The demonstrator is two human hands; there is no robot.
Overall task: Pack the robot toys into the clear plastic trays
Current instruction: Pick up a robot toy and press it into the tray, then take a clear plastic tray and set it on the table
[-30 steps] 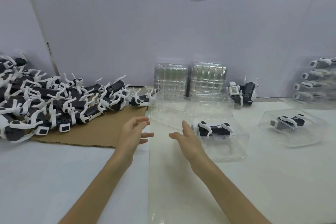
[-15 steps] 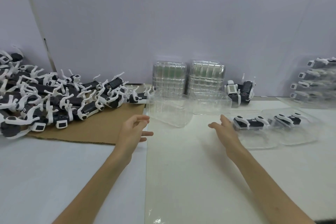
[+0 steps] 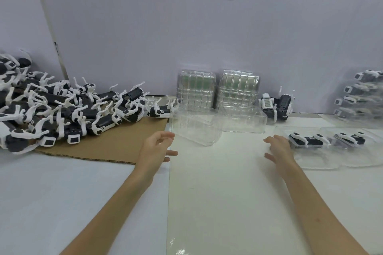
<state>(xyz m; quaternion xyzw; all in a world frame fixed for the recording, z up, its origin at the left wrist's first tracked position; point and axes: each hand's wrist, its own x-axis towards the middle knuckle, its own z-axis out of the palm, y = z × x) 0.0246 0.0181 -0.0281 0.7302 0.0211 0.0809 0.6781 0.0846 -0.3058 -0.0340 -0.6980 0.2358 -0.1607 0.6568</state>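
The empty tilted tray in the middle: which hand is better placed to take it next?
Probably the left. The left hand hovers open just beside the empty tilted tray, while the right hand is at the packed tray further right.

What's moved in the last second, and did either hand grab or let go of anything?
The right hand slid the packed tray from the middle rightward, up against the other packed tray. Its straight fingers are now at that tray's left edge, gripping nothing. The left hand stayed open, hovering beside the empty tray. The toy pile and tray stacks did not move.
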